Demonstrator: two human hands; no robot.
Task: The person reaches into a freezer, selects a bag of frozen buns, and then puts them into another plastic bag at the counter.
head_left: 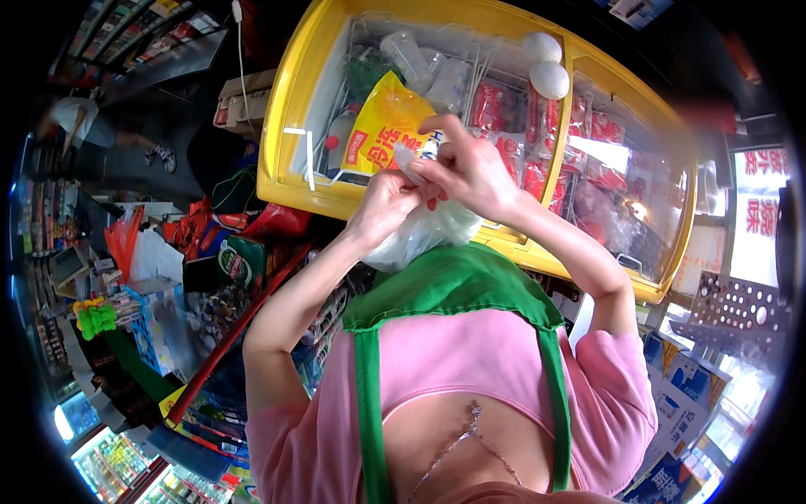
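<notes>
In front of my green apron hangs a translucent white plastic bag, its top gathered and twisted up between my hands. My left hand is closed on the bag's neck from the left, fingertips pinched together. From the right, my right hand pinches the upper end of the same neck, thumb against fingers. What the bag contains is hard to make out. Just beyond my hands is a yellow printed package or sheet at the freezer; whether it lies inside or on the glass I cannot tell.
A yellow-framed chest freezer holds red-and-white packets in wire baskets. Two white rounded objects sit on its middle bar. Cardboard boxes stand to the left. At far left a person is partly visible; shelves of goods surround the area.
</notes>
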